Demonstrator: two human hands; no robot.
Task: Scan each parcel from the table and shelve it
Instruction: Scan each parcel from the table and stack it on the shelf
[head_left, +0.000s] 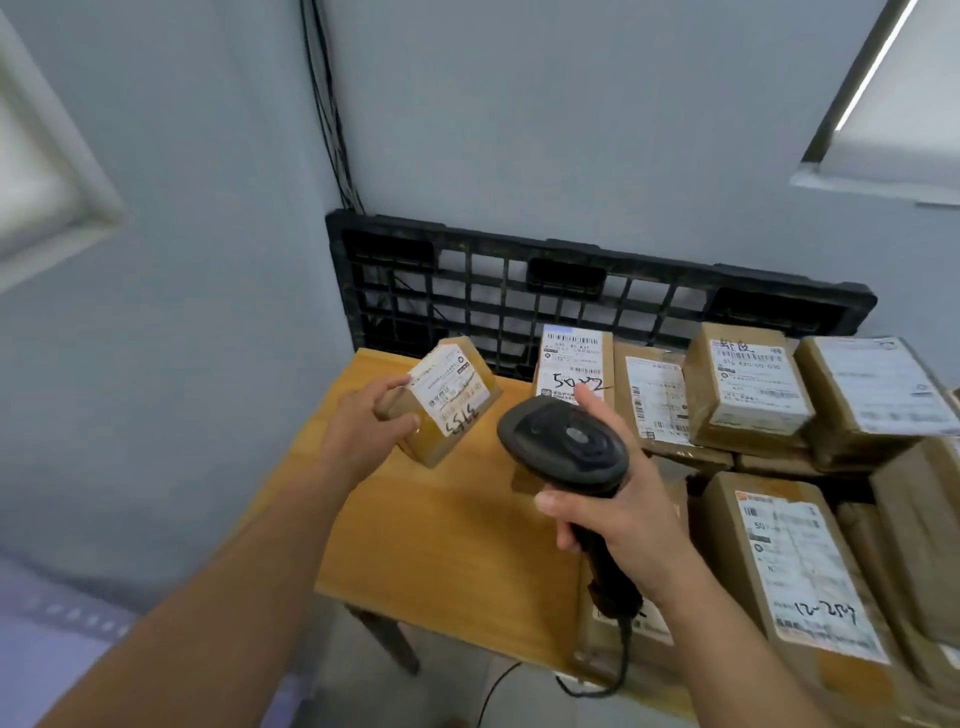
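I see the left hand (363, 426) gripping a small parcel (447, 400) above the surface (441, 530); the right hand (623, 514) clasps the scanner (563, 441) beside it.

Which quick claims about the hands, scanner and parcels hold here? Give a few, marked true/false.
1. The left hand holds a small parcel over the table. True.
2. The right hand is empty. False: it grips the scanner.
3. The small parcel's label faces down. False: it faces the camera.
4. On the table's right side lie other parcels. True.
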